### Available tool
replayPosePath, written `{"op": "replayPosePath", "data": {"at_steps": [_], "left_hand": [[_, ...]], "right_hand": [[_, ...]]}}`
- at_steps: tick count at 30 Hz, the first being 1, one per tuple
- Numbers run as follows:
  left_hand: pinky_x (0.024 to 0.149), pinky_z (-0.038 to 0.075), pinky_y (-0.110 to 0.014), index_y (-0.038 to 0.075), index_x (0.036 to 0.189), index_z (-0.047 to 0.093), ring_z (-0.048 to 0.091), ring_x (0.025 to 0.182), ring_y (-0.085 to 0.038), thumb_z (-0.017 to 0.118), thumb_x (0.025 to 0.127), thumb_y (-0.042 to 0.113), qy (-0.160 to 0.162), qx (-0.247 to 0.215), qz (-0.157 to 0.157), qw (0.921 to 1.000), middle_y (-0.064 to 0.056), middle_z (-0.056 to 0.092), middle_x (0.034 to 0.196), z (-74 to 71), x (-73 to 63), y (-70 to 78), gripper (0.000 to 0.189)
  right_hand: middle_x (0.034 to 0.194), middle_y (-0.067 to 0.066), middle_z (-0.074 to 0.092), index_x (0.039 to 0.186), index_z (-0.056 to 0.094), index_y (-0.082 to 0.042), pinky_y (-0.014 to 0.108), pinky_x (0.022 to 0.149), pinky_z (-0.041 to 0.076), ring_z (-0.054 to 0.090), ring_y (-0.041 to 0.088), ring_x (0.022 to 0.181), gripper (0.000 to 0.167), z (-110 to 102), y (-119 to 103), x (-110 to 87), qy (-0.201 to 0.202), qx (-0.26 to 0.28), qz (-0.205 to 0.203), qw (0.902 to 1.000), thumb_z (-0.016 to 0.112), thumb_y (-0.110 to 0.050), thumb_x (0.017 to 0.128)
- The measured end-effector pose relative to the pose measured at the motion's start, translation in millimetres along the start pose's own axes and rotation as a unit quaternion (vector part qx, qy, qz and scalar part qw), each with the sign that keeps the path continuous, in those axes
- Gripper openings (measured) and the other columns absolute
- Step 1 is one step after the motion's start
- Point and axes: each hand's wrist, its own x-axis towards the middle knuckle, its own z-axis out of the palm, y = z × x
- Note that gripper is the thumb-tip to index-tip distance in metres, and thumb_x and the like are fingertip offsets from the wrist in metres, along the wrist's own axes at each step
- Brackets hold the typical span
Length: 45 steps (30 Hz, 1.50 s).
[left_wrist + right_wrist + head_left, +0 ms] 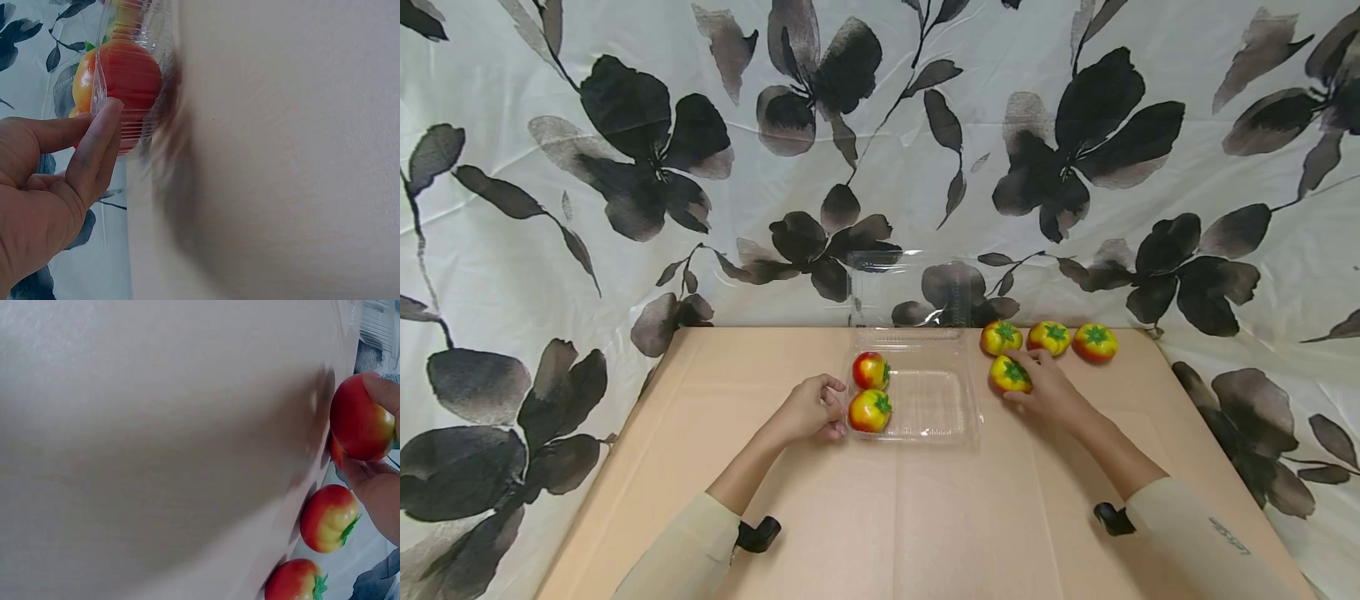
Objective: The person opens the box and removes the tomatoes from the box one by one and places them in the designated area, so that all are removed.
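Observation:
A clear plastic clamshell container (928,400) lies with its lid (910,287) raised at the back. Two red-and-yellow tomatoes with green star-shaped tops, a rear tomato (870,370) and a front tomato (869,411), sit along its left side. My left hand (811,408) pinches the container's left wall between thumb and fingers, as the left wrist view shows (69,169). To the right of the container, my right hand (1047,387) grips another tomato (1009,374). In the right wrist view, thumb and fingers hold this tomato (359,419) from opposite sides.
Behind my right hand, three more tomatoes stand in a row near the table's back edge: a left one (1001,337), a middle one (1048,337) and a right one (1095,342). A light tan table (910,517) bears everything. Floral cloth (940,167) hangs behind it.

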Motion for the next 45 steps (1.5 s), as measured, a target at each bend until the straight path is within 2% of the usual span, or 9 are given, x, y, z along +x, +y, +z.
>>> {"op": "replayPosePath", "data": {"at_steps": [6, 11, 17, 23, 28, 37, 45], "left_hand": [[0.057, 0.065, -0.034, -0.008, 0.131, 0.053, 0.07, 0.059, -0.019, 0.058, 0.093, -0.009, -0.001, -0.002, -0.002, 1.0, -0.015, 0.064, 0.086, 0.9, -0.5, -1.1, 0.038], [0.057, 0.065, -0.034, -0.008, 0.131, 0.052, 0.07, 0.059, -0.019, 0.058, 0.093, -0.01, 0.0, -0.003, -0.002, 1.0, -0.015, 0.064, 0.086, 1.2, -1.1, -1.8, 0.038], [0.057, 0.065, -0.033, -0.008, 0.131, 0.053, 0.07, 0.059, -0.019, 0.058, 0.093, -0.01, 0.0, 0.0, -0.001, 1.0, -0.015, 0.065, 0.086, 0.9, -1.5, -1.7, 0.039], [0.057, 0.065, -0.034, -0.009, 0.131, 0.053, 0.07, 0.059, -0.019, 0.058, 0.093, -0.01, -0.001, 0.005, -0.001, 1.0, -0.015, 0.064, 0.086, 0.1, -2.8, -1.4, 0.038], [0.057, 0.065, -0.033, -0.008, 0.131, 0.053, 0.07, 0.059, -0.019, 0.058, 0.094, -0.01, 0.001, 0.002, -0.002, 1.0, -0.015, 0.064, 0.085, -0.2, -1.9, -1.0, 0.038], [0.057, 0.065, -0.034, -0.008, 0.131, 0.053, 0.07, 0.059, -0.019, 0.058, 0.094, -0.009, 0.0, 0.0, -0.001, 1.0, -0.016, 0.064, 0.087, 0.2, -0.7, -0.9, 0.038], [0.058, 0.065, -0.034, -0.008, 0.131, 0.053, 0.07, 0.059, -0.019, 0.059, 0.094, -0.008, 0.001, 0.008, 0.002, 1.0, -0.015, 0.065, 0.086, 0.2, 0.0, 0.3, 0.038]], "right_hand": [[0.143, 0.031, 0.045, 0.146, 0.041, 0.005, 0.067, 0.117, 0.038, 0.046, 0.047, 0.132, 0.074, 3.7, 2.7, 1.4, -0.016, 0.024, 0.024, 0.9993, 0.081, -0.018, 0.089], [0.143, 0.034, 0.045, 0.145, 0.042, 0.007, 0.067, 0.116, 0.038, 0.046, 0.049, 0.131, 0.071, 6.6, 5.4, 1.4, -0.012, 0.03, 0.028, 0.9991, 0.08, -0.02, 0.091], [0.138, 0.033, 0.05, 0.145, 0.043, 0.005, 0.066, 0.112, 0.043, 0.052, 0.048, 0.125, 0.071, 9.2, 7.4, -0.2, -0.006, 0.033, 0.026, 0.9991, 0.078, -0.025, 0.092], [0.148, 0.03, 0.045, 0.15, 0.038, 0.003, 0.067, 0.117, 0.038, 0.047, 0.047, 0.133, 0.08, 11.8, 9.0, -1.4, -0.024, 0.056, 0.047, 0.9971, 0.08, -0.03, 0.091], [0.151, 0.028, 0.044, 0.152, 0.035, 0.003, 0.066, 0.12, 0.034, 0.046, 0.046, 0.136, 0.081, 13.1, 11.9, -1.1, -0.021, 0.065, 0.046, 0.9966, 0.08, -0.028, 0.091], [0.144, 0.028, 0.05, 0.149, 0.037, 0.004, 0.065, 0.115, 0.042, 0.051, 0.045, 0.129, 0.076, 12.4, 13.2, -0.2, -0.026, 0.069, 0.046, 0.9962, 0.078, -0.029, 0.093], [0.149, 0.028, 0.046, 0.152, 0.033, 0.003, 0.066, 0.118, 0.037, 0.048, 0.046, 0.133, 0.081, 11.5, 13.2, 0.4, -0.035, 0.081, 0.055, 0.9946, 0.077, -0.032, 0.093]]}}
